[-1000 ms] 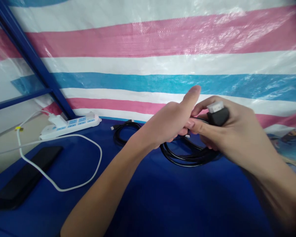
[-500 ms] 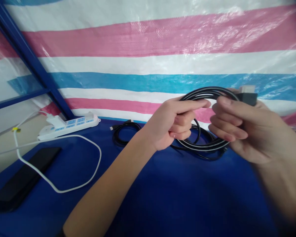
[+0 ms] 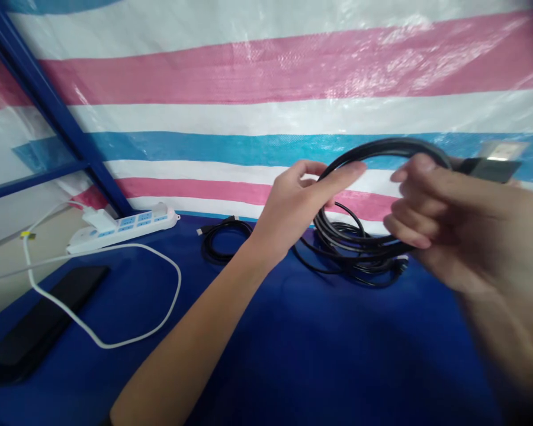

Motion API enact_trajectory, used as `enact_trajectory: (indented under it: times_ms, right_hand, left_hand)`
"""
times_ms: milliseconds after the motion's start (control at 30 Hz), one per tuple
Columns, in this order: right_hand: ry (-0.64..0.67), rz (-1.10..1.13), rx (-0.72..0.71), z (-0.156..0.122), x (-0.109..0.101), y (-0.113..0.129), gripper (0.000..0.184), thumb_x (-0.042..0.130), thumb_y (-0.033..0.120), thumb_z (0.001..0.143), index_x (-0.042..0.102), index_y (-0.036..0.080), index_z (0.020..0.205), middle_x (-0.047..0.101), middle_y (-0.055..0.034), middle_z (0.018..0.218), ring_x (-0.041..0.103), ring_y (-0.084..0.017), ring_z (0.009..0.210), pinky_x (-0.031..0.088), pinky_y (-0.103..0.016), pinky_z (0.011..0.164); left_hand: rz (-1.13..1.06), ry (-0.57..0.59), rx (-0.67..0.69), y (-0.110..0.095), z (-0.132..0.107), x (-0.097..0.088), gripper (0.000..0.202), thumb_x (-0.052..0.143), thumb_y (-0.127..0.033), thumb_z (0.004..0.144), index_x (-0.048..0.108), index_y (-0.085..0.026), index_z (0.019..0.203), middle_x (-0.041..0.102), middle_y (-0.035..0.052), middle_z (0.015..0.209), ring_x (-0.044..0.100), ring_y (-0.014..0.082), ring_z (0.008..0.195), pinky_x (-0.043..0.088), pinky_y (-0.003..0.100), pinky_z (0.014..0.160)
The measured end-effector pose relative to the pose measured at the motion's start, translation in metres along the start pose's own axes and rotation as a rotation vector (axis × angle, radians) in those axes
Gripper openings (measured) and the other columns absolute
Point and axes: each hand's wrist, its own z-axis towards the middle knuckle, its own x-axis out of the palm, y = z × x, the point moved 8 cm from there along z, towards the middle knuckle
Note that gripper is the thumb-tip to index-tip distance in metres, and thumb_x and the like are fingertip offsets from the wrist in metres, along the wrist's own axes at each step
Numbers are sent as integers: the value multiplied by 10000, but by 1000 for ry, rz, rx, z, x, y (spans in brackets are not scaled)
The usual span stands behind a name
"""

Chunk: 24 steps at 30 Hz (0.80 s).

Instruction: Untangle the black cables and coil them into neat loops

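A black cable coil [image 3: 359, 236] is lifted above the blue tabletop [image 3: 293, 355]. My left hand [image 3: 299, 204] pinches the coil's upper left loop between thumb and fingers. My right hand [image 3: 453, 222] grips the coil's right side, fingers curled round the strands. A black plug with a silver tip [image 3: 493, 163] sticks out past my right fingers. The coil's lower loops still rest on the table.
A second small black cable [image 3: 224, 236] lies behind my left wrist. A white power strip [image 3: 124, 228] sits at the back left, its white cord [image 3: 115, 296] looping forward. A black phone [image 3: 39, 322] lies at the left edge. A striped tarp [image 3: 266, 89] hangs behind.
Both hands have raised the cable coil off the table and moved apart, opening the loops. The plug has shifted up and to the right with my right hand.
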Motion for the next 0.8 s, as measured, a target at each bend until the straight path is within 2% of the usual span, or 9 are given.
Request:
enact_trajectory:
  times_ms: [100, 167, 267, 333, 433, 500, 633, 700, 800]
  right_hand:
    - [-131, 44, -108, 3, -23, 13, 226, 567, 272, 879, 568, 205, 662, 94, 54, 491, 82, -66, 393, 129, -233, 350]
    - [-169, 91, -183, 5, -36, 21, 215, 554, 275, 900, 572, 211, 695, 89, 61, 476, 53, -78, 401, 126, -248, 361]
    - [-203, 161, -201, 7, -44, 21, 242, 524, 283, 921, 567, 204, 696, 88, 63, 466, 30, -82, 402, 108, -256, 367]
    - [-222, 164, -159, 7, -39, 15, 249, 522, 269, 921, 566, 202, 686, 89, 59, 474, 42, -79, 401, 109, -251, 372]
    - [-259, 165, -113, 5, -27, 6, 251, 517, 220, 909, 568, 186, 665, 103, 55, 454, 75, -73, 378, 113, -252, 369]
    - [-267, 179, -103, 4, -20, 1, 261, 497, 210, 909, 563, 173, 658, 121, 58, 431, 83, -67, 359, 111, -248, 358]
    - [-120, 174, 4, 3, 0, -12, 212, 574, 244, 861, 551, 173, 663, 144, 68, 438, 110, -51, 350, 127, -216, 333]
    - [-34, 167, 82, 2, 9, -20, 204, 595, 268, 847, 553, 180, 669, 127, 70, 454, 111, -49, 353, 140, -206, 327]
    - [39, 166, 126, 1, 14, -24, 228, 564, 283, 871, 557, 185, 664, 89, 66, 471, 93, -50, 357, 130, -205, 324]
  left_hand:
    - [35, -206, 98, 7, 4, -24, 324, 620, -445, 803, 483, -179, 680, 444, -56, 572, 455, 34, 526, 373, 173, 560]
    - [52, -191, 18, 27, 8, -28, 443, 585, -511, 809, 418, -178, 570, 357, -69, 461, 411, 38, 432, 379, 185, 530]
    - [-87, 48, -356, 80, 6, -4, 601, 484, -730, 743, 462, -170, 525, 468, -9, 443, 528, 106, 453, 439, 234, 535]
    - [-373, 244, -483, 93, -3, 28, 677, 389, -780, 747, 604, -142, 673, 650, 81, 666, 649, 174, 675, 503, 281, 656]
    - [-719, 398, -311, 65, -7, 59, 441, 460, -581, 855, 642, -199, 977, 687, 61, 1012, 624, 175, 1018, 480, 297, 878]
    - [-739, 382, -199, 44, -8, 61, 225, 570, -383, 856, 617, -222, 1006, 677, 21, 1030, 598, 145, 1079, 438, 272, 948]
    - [-615, 223, -138, 21, -3, 35, 54, 549, -179, 860, 600, -171, 874, 604, -44, 653, 615, 55, 690, 487, 192, 776]
    - [-496, 241, -146, 14, -3, 25, 87, 535, -196, 871, 589, -166, 809, 420, -87, 473, 432, 23, 434, 443, 155, 552]
    - [-333, 336, -147, 5, -6, 22, 77, 540, -213, 868, 585, -197, 809, 313, -103, 433, 295, 20, 364, 374, 151, 450]
